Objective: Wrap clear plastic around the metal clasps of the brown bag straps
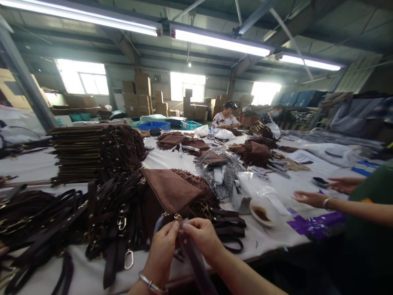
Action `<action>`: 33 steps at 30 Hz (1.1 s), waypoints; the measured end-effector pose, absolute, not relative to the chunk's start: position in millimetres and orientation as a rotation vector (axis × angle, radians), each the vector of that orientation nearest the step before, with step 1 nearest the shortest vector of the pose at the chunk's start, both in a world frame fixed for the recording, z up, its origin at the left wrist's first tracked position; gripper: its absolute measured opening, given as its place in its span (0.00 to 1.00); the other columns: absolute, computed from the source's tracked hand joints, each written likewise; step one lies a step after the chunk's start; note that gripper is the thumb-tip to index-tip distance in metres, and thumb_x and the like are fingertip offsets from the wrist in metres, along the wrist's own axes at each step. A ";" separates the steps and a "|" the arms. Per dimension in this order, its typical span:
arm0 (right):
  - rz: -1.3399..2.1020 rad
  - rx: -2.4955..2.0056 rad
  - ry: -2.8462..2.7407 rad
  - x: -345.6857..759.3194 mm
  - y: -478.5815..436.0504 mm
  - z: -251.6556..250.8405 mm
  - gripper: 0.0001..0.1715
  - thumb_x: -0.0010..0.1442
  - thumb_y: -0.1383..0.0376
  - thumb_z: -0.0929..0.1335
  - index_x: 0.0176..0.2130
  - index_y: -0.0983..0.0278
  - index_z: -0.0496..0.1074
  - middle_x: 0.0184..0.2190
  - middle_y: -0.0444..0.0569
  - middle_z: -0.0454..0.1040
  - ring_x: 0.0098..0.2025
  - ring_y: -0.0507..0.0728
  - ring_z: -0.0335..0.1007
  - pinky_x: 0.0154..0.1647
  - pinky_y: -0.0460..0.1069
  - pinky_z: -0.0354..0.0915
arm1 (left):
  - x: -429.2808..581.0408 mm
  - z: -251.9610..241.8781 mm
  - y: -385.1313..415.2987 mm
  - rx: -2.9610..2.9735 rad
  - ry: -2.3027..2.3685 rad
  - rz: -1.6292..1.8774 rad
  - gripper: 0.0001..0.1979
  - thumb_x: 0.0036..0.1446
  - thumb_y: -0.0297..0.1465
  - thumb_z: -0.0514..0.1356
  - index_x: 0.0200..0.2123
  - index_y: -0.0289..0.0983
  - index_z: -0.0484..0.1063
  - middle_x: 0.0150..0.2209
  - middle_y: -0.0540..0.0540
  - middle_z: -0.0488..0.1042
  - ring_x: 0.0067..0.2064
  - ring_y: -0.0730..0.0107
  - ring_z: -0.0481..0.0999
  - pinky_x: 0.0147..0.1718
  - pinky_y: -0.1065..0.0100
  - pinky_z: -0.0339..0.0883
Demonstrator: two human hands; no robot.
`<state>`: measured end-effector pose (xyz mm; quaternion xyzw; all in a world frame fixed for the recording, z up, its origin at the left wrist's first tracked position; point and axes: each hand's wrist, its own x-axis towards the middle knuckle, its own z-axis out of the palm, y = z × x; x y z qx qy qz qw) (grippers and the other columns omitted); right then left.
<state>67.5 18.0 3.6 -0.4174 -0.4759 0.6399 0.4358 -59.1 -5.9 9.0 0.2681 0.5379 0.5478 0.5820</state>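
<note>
At the table's front edge, my left hand (pixel 162 242) and my right hand (pixel 204 237) meet fingertip to fingertip, both closed in a pinch. Between them is the end of a dark brown strap (pixel 196 260), which hangs down in front of my right wrist. Small gold-coloured hardware (pixel 177 216) shows just above my fingers; how it joins the strap is hidden. Right behind lies a brown fringed bag (pixel 172 190), its corner close to my hands. Dark straps with metal clips (pixel 121 221) are heaped to the left of my left hand.
A tall stack of fringed brown pieces (pixel 98 151) stands at the left. Grey patterned wrapping (pixel 217 170), a metal block (pixel 241 200) and a dish of brown liquid (pixel 262 215) lie to the right. A co-worker's hands (pixel 311 199) reach in over purple plastic (pixel 319 224).
</note>
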 end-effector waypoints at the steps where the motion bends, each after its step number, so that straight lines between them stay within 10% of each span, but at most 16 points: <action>1: 1.608 -1.042 -1.170 64.8 20.9 5.1 0.26 0.46 0.49 0.73 0.28 0.71 0.78 0.20 0.49 0.74 0.21 0.51 0.65 0.24 0.45 0.61 | -61.4 7.3 -6.6 0.605 1.254 1.289 0.15 0.51 0.36 0.66 0.41 0.35 0.76 0.32 0.42 0.81 0.34 0.60 0.81 0.31 0.66 0.74; 17: 0.581 -1.292 -1.874 37.3 55.6 21.5 0.11 0.56 0.63 0.67 0.28 0.62 0.79 0.30 0.50 0.79 0.34 0.56 0.73 0.38 0.49 0.62 | -61.5 -18.6 -24.1 0.405 1.125 1.172 0.25 0.39 0.47 0.70 0.36 0.35 0.76 0.35 0.42 0.80 0.30 0.70 0.76 0.28 0.71 0.64; 27: 0.989 -1.215 -1.651 57.9 52.1 9.7 0.17 0.60 0.58 0.64 0.36 0.67 0.76 0.28 0.50 0.77 0.25 0.54 0.71 0.27 0.47 0.65 | -65.8 -8.7 -13.7 0.476 1.046 1.294 0.18 0.43 0.43 0.69 0.30 0.35 0.73 0.23 0.50 0.72 0.22 0.74 0.70 0.22 0.73 0.62; 33: 0.450 -0.892 -2.089 87.1 33.9 6.2 0.18 0.61 0.70 0.62 0.49 0.62 0.73 0.43 0.53 0.74 0.46 0.57 0.70 0.49 0.50 0.65 | -76.5 -15.3 -11.9 0.540 1.119 1.319 0.17 0.43 0.42 0.69 0.29 0.36 0.72 0.23 0.52 0.72 0.25 0.73 0.72 0.24 0.73 0.65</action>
